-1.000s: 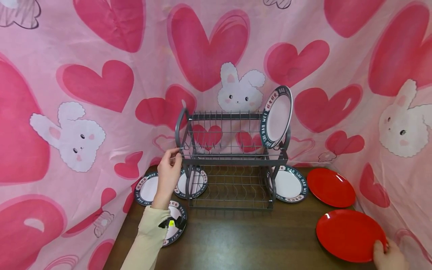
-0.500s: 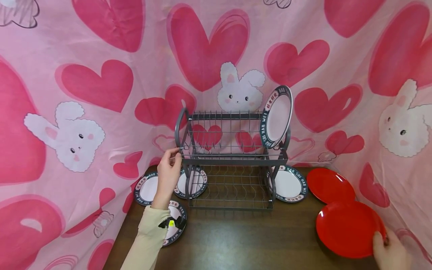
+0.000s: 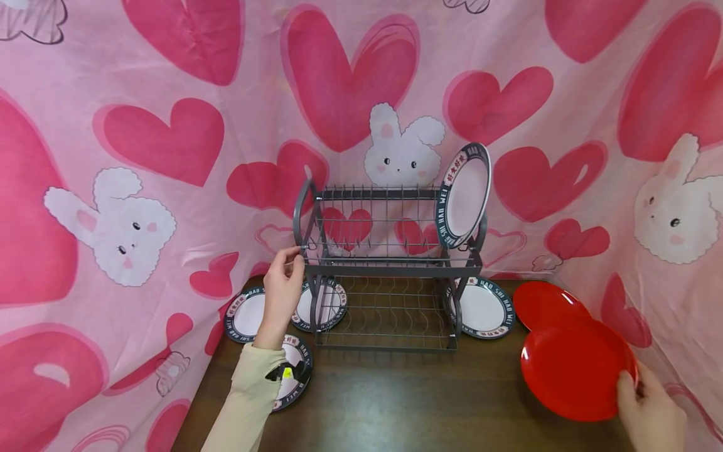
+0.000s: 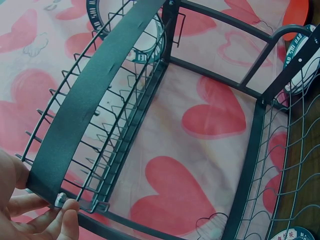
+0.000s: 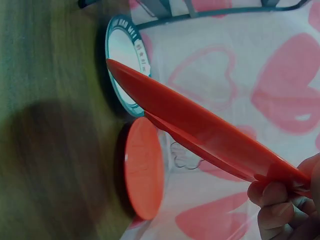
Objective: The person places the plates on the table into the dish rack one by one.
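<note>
My right hand (image 3: 649,402) pinches the right rim of a red plate (image 3: 578,370), raised above the table; in the right wrist view this red plate (image 5: 200,122) shows edge-on with its underside. My left hand (image 3: 283,282) grips the left front corner of the dark two-tier dish rack (image 3: 390,271); the left wrist view shows its fingers (image 4: 70,220) curled at the end of the rack's front bar (image 4: 90,95). A white plate with a dark lettered rim (image 3: 464,194) stands upright at the right end of the upper tier.
Another red plate (image 3: 545,304) lies on the wooden table (image 3: 407,402), partly overlapped by the held one. A lettered plate (image 3: 482,309) lies right of the rack. Several more, such as one lettered plate (image 3: 245,317), lie at its left. Pink heart-printed cloth (image 3: 350,125) surrounds the table.
The right hand has lifted the red plate off the table and moved it up and slightly left, over part of the other red plate. The left hand stays on the rack.
</note>
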`<state>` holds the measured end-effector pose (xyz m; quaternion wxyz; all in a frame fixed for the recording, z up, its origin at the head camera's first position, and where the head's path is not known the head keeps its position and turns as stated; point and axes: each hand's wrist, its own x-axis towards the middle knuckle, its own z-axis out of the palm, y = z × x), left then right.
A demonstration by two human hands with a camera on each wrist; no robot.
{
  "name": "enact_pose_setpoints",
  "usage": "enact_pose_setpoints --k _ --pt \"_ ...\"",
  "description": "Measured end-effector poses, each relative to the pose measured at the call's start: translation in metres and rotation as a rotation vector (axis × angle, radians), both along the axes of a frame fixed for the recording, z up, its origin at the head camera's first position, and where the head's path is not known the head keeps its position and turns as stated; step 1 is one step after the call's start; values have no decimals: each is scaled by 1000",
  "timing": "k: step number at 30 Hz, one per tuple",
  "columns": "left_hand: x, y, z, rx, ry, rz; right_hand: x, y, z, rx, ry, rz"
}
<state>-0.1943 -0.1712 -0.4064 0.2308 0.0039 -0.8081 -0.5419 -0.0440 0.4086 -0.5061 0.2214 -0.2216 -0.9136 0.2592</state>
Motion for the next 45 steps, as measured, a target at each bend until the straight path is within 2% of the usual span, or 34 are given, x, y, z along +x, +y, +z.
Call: enact_pose_setpoints --k 4,9,16,21,26,34,39,42,45 --pt "0 0 -1 -1 1 5 -1 -6 5 15 56 4" --pt "0 0 0 1 3 4 -3 -14 7 61 195 29" --pt "1 0 0 -1 0 3 -5 -24 13 79 268 54" --pt "1 0 1 -6 0 8 -5 -29 15 121 363 73" --pt "2 0 1 1 -3 5 -6 -35 18 105 413 77" --pt "1 0 1 -7 -2 7 -3 -47 28 16 433 13" --pt "1 1 1 -7 -1 11 -2 -58 39 4 456 20" --pt "1 1 1 -5 0 12 0 -64 48 10 450 25" --pt "1 1 1 -9 3 13 0 -70 58 14 407 13"
